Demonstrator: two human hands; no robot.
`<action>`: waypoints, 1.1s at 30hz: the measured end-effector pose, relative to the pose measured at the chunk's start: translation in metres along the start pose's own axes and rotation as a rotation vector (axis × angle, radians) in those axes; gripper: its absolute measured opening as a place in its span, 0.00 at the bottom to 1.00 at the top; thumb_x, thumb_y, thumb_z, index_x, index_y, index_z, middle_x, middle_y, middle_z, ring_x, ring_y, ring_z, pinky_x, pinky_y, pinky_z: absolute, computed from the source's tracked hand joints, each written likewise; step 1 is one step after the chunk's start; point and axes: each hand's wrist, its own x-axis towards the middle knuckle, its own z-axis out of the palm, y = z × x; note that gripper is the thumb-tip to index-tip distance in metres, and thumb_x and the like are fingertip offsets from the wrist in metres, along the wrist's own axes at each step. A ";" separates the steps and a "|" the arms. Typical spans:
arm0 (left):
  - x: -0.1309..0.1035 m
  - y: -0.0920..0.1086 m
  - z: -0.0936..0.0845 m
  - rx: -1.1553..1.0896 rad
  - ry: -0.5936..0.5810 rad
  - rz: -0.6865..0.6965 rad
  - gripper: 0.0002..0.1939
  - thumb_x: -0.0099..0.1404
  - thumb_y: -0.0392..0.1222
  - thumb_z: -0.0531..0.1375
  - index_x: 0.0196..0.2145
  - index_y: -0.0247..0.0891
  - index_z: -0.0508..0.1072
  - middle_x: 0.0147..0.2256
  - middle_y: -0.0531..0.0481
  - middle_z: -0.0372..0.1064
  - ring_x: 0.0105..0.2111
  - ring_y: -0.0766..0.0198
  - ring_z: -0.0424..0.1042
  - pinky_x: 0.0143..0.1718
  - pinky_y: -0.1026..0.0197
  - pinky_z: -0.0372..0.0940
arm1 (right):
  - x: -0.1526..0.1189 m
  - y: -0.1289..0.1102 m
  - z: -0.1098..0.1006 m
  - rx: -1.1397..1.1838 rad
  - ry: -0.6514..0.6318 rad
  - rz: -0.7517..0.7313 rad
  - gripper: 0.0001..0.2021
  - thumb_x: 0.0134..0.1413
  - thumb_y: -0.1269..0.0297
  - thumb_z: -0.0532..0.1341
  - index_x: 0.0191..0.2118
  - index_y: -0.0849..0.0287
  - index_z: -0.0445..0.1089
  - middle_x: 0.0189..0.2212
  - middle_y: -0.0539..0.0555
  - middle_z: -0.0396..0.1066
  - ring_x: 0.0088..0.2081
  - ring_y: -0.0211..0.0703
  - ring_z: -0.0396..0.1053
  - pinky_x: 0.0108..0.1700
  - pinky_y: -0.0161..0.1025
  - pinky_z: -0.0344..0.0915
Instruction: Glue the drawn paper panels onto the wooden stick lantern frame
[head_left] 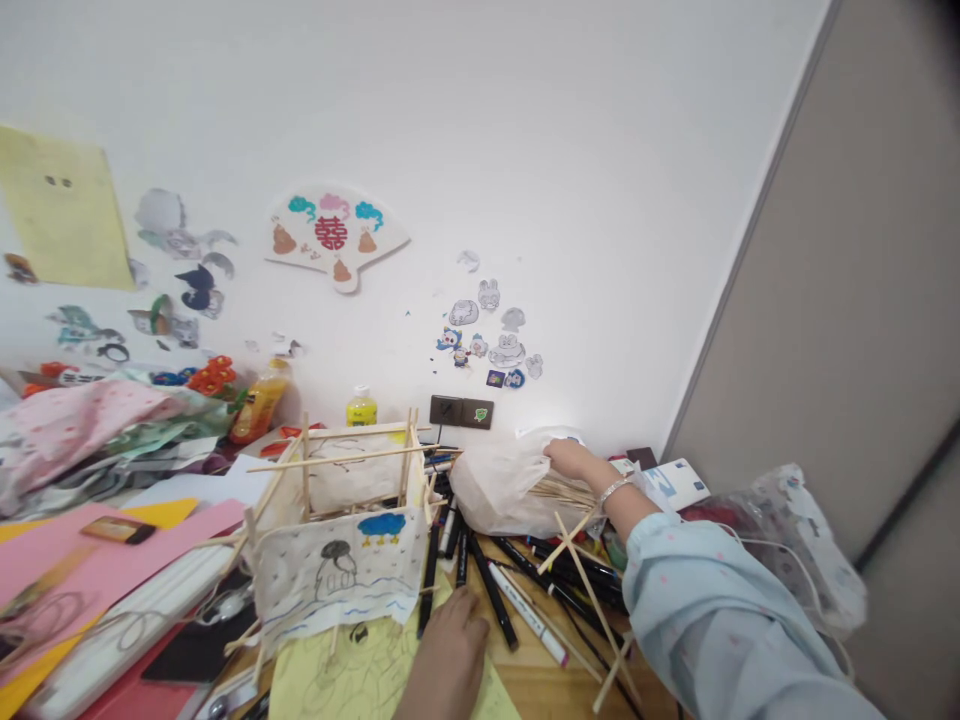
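Note:
My right hand (574, 462) reaches over a white plastic bag (487, 485), its fingers closed on the bag's upper edge. A bundle of thin wooden sticks (559, 492) shows at the bag's opening. Low in the middle, my left hand (446, 655) rests over a yellow sheet with drawings (315, 675), fingers curled; whatever they may hold is hidden. Just left of it stands a box-like frame of wooden sticks (305, 470), hung with drawn-on white panels (337, 575). A crossed-stick piece (574, 550) leans below my right forearm.
Black markers (491, 590) and a white marker (525, 612) lie scattered between my hands. Coloured papers (52, 555) and a long white case (135, 635) fill the left. Behind stand a yellow bottle (361, 408) and a socket (461, 411). Clear plastic packaging (802, 550) lies right.

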 end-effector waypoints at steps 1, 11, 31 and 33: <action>0.000 0.002 -0.001 -0.011 -0.002 -0.008 0.12 0.60 0.28 0.53 0.31 0.39 0.73 0.45 0.42 0.71 0.51 0.53 0.68 0.50 0.51 0.67 | -0.001 0.001 -0.002 -0.005 -0.011 -0.002 0.14 0.60 0.59 0.58 0.49 0.60 0.66 0.47 0.56 0.68 0.45 0.44 0.69 0.46 0.47 0.68; 0.002 0.006 -0.007 -0.030 -0.052 -0.008 0.12 0.61 0.28 0.52 0.32 0.37 0.74 0.47 0.40 0.70 0.52 0.50 0.67 0.51 0.47 0.66 | -0.029 0.034 -0.082 -0.235 0.102 0.147 0.12 0.60 0.60 0.59 0.46 0.62 0.68 0.46 0.56 0.69 0.45 0.44 0.69 0.47 0.47 0.67; 0.024 -0.004 -0.182 0.079 0.612 0.022 0.09 0.66 0.34 0.54 0.43 0.38 0.70 0.39 0.45 0.71 0.42 0.61 0.69 0.44 0.57 0.65 | -0.156 -0.180 0.100 1.190 0.549 -0.107 0.24 0.59 0.44 0.48 0.21 0.55 0.61 0.21 0.51 0.65 0.26 0.43 0.65 0.28 0.37 0.61; 0.031 -0.023 -0.189 0.147 0.606 -0.016 0.09 0.67 0.38 0.53 0.43 0.35 0.70 0.39 0.43 0.71 0.42 0.59 0.69 0.44 0.55 0.65 | -0.141 -0.184 0.098 1.196 0.544 -0.118 0.24 0.60 0.44 0.47 0.21 0.56 0.58 0.21 0.50 0.63 0.26 0.41 0.62 0.28 0.36 0.58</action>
